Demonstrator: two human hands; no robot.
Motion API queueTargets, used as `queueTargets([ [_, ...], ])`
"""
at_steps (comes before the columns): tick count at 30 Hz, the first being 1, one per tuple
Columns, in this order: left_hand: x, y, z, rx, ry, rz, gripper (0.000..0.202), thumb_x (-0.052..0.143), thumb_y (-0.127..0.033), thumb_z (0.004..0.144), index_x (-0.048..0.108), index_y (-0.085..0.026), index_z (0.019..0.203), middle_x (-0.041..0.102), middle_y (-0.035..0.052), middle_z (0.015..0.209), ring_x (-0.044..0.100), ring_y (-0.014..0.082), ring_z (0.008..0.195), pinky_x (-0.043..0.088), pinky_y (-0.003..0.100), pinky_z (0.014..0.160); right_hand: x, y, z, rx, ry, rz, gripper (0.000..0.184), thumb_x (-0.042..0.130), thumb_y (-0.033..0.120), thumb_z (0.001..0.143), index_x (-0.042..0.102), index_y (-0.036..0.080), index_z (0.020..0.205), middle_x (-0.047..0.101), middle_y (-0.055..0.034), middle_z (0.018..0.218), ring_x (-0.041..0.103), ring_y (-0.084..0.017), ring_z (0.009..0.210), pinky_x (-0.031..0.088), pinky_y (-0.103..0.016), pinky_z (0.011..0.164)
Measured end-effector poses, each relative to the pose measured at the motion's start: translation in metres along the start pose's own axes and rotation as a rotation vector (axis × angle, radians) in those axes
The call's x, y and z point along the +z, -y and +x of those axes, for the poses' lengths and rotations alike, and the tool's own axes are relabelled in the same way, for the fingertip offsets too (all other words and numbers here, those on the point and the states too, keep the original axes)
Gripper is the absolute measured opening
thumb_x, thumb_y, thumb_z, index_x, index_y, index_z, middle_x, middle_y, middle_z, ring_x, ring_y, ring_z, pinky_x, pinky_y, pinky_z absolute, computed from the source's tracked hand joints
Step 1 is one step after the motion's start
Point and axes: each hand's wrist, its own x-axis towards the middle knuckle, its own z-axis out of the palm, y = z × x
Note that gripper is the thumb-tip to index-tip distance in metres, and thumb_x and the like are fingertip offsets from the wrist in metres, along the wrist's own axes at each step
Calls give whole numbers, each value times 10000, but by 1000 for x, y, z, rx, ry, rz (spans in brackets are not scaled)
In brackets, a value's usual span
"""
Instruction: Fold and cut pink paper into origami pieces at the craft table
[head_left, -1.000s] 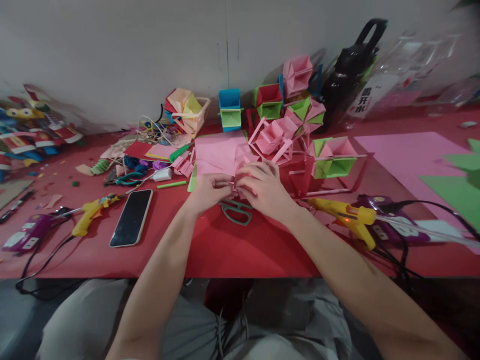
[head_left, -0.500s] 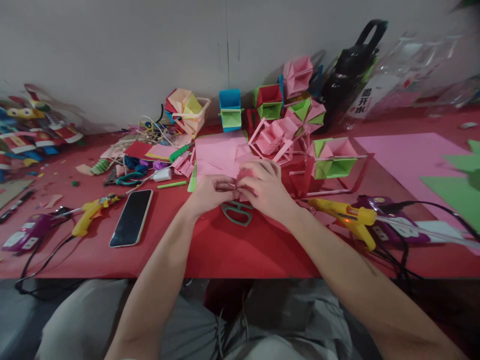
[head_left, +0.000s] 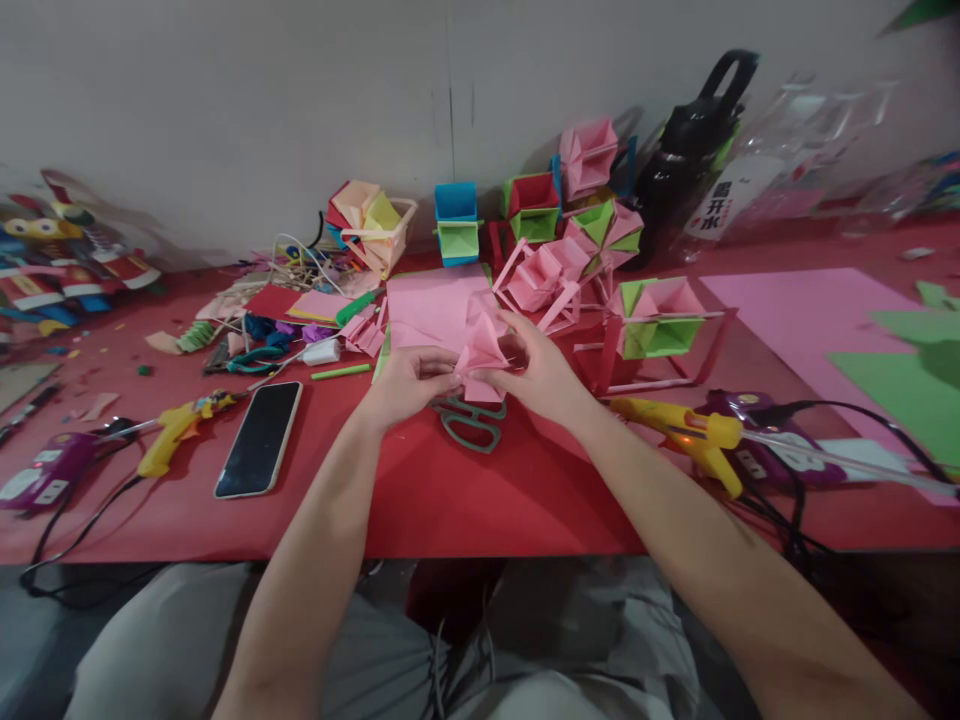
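A small folded pink paper piece [head_left: 478, 352] is held between both my hands just above the red table [head_left: 465, 500]. My left hand [head_left: 401, 385] pinches its left edge with closed fingers. My right hand [head_left: 540, 375] grips its right side, fingers curled round it. Under the hands lie grey-green scissors [head_left: 469, 425]. Behind them sits a stack of pink paper sheets [head_left: 435, 305].
A black phone [head_left: 260, 437] lies left of my hands, a yellow glue gun [head_left: 176, 425] further left. Another yellow glue gun [head_left: 686, 430] with cables lies right. Several folded paper boxes [head_left: 660, 315] stand behind; a black bottle [head_left: 690, 140] and large pink sheet [head_left: 810, 310] sit right.
Both hands have lifted the pink paper piece slightly off the table and opened it up, so its folded point now shows between the fingers. The view shifted a little.
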Motion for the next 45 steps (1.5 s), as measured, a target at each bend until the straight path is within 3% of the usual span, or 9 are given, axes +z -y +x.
queueTargets([
  [5, -3, 0, 2, 57, -46, 46, 281, 826, -228, 636, 697, -130, 866, 747, 35, 769, 738, 182, 706, 622, 323, 733, 1, 4, 2, 115, 46, 127, 685, 839, 485, 743, 576, 174, 1294, 681, -87, 1009, 649, -212, 865, 578, -392, 795],
  [10, -6, 6, 6, 142, -94, 155, 217, 772, -207, 665, 714, -127, 857, 767, 63, 811, 748, 205, 754, 625, 344, 780, -7, 7, 2, -11, 92, 172, 713, 841, 425, 744, 508, 255, 1350, 637, -112, 1265, 649, -243, 1099, 571, -406, 913],
  [13, -6, 13, 9, 282, -232, 295, 200, 715, -180, 709, 741, -131, 901, 781, 76, 850, 761, 219, 823, 616, 338, 825, -12, 9, 1, -7, 130, 105, 659, 821, 428, 766, 538, 257, 1336, 631, -124, 1319, 650, -269, 1144, 567, -441, 940],
  [16, -5, 18, 9, 391, -294, 437, 211, 678, -176, 761, 760, -149, 953, 791, 71, 900, 763, 207, 848, 607, 305, 819, -13, 10, 1, -24, 71, 4, 569, 790, 419, 791, 584, 236, 1289, 650, -130, 1311, 640, -290, 1184, 553, -459, 961],
  [22, 13, 16, 2, 554, -301, 793, 193, 623, -166, 852, 768, -186, 977, 798, 56, 894, 745, 187, 812, 551, 273, 783, -4, 4, -1, 4, -70, -236, 408, 671, 264, 810, 650, 162, 1205, 723, -155, 1173, 703, -287, 998, 568, -432, 877],
  [27, 33, 17, -3, 704, -281, 1045, 211, 591, -137, 884, 755, -191, 1006, 794, 62, 913, 725, 187, 782, 491, 269, 705, -2, -3, -2, 84, -90, -353, 313, 587, 130, 773, 714, 188, 1053, 767, -100, 1064, 725, -284, 970, 533, -374, 844],
  [31, 37, 19, -5, 741, -286, 1160, 193, 606, -120, 862, 750, -193, 967, 782, 46, 856, 698, 178, 711, 445, 273, 638, -5, -1, -1, 124, -68, -403, 269, 578, 131, 776, 728, 205, 987, 765, -69, 939, 708, -247, 840, 486, -321, 741],
  [39, 41, 18, -7, 752, -273, 1202, 184, 578, -134, 884, 740, -189, 951, 771, 38, 826, 686, 180, 687, 431, 288, 612, -5, 5, 2, 193, -1, -633, 218, 577, 158, 802, 714, 174, 970, 730, -99, 796, 637, -239, 678, 367, -299, 617],
  [45, 40, 18, -7, 737, -259, 1187, 196, 587, -113, 865, 735, -185, 971, 771, 51, 852, 698, 182, 725, 464, 281, 638, -8, -5, 0, 115, 24, -560, 159, 563, 128, 766, 692, 186, 841, 702, -63, 754, 599, -204, 676, 354, -283, 625],
])
